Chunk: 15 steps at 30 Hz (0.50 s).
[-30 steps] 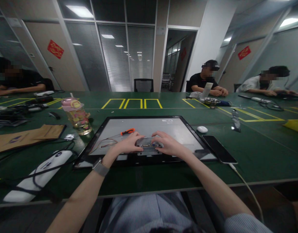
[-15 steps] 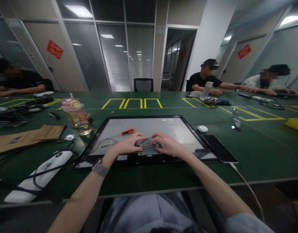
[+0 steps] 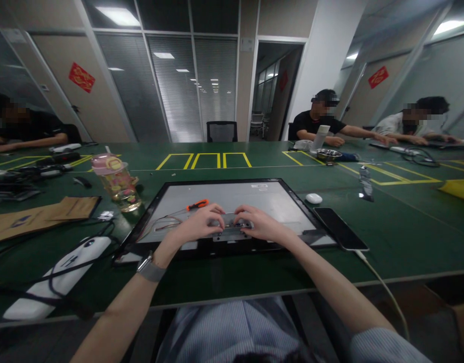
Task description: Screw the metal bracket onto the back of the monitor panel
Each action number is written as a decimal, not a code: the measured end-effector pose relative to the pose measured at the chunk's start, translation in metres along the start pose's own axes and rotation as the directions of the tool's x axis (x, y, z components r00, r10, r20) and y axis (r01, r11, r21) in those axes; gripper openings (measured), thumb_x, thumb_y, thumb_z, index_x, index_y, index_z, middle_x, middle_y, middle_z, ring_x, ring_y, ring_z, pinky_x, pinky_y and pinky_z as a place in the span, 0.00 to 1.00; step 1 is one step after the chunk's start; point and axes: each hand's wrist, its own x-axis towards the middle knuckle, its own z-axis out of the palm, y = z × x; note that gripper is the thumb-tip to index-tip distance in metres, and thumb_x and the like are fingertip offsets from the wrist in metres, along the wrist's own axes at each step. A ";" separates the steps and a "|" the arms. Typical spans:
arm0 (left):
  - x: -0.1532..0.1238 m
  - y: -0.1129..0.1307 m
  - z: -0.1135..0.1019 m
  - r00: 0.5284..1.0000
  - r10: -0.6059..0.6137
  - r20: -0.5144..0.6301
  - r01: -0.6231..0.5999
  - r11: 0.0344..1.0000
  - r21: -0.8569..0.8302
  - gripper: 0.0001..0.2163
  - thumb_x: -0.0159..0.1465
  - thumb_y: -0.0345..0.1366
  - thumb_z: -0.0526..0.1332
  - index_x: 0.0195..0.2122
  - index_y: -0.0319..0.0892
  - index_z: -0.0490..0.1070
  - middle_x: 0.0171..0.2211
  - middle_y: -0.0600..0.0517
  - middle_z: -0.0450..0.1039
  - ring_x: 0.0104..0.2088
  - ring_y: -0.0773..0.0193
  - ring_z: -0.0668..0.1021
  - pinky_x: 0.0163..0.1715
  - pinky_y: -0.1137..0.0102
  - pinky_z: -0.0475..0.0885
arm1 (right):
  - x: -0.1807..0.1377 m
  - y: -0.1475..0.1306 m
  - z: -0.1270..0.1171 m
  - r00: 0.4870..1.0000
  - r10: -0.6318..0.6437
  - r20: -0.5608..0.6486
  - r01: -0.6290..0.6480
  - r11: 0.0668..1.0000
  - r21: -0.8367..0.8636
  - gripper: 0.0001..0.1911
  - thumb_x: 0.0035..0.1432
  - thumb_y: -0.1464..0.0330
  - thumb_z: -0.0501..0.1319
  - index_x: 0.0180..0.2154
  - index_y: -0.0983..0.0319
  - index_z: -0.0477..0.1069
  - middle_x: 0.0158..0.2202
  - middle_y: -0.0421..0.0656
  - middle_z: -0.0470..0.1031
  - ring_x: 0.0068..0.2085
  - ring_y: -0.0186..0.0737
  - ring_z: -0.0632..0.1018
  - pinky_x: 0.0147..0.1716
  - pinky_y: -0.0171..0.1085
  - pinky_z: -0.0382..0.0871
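Observation:
A flat monitor panel (image 3: 277,201) lies face down on the green table, grey back up, inside a black frame. On its near edge sits a small grey metal board cover (image 3: 230,227). My left hand (image 3: 198,224) grips the cover's left side with curled fingers. My right hand (image 3: 259,224) grips its right side the same way. An orange-handled screwdriver (image 3: 197,204) lies on the panel just beyond my left hand. Thin red and white wires (image 3: 159,224) trail across the panel's left part.
A black phone (image 3: 339,229) with a white cable and a white mouse (image 3: 314,198) lie right of the panel. A pink drink cup (image 3: 116,181), brown cardboard (image 3: 39,214) and a white device (image 3: 54,280) with black cables sit left. Three people work at the table's far sides.
Both hands stay on the metal cover with small finger shifts. The far person in black has stretched an arm out to the right.

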 end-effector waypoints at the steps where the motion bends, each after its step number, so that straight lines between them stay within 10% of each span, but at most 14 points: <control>1: -0.003 0.001 0.001 1.000 0.007 -0.002 -0.007 1.000 0.017 0.04 0.62 0.32 0.62 0.33 0.44 0.77 0.48 0.49 0.68 0.49 0.60 0.73 0.52 0.65 0.68 | 0.000 0.000 0.000 1.000 -0.002 -0.003 0.002 1.000 0.023 0.16 0.52 0.78 0.62 0.44 0.59 0.72 0.49 0.47 0.69 0.49 0.45 0.74 0.49 0.43 0.69; 15: -0.018 0.002 0.020 0.996 0.077 -0.046 -0.057 0.937 0.345 0.08 0.65 0.29 0.57 0.35 0.42 0.76 0.44 0.48 0.72 0.45 0.60 0.75 0.47 0.66 0.70 | -0.001 -0.002 -0.007 0.995 0.003 -0.097 0.009 0.992 0.127 0.13 0.57 0.73 0.62 0.46 0.61 0.71 0.48 0.48 0.70 0.49 0.44 0.75 0.51 0.45 0.68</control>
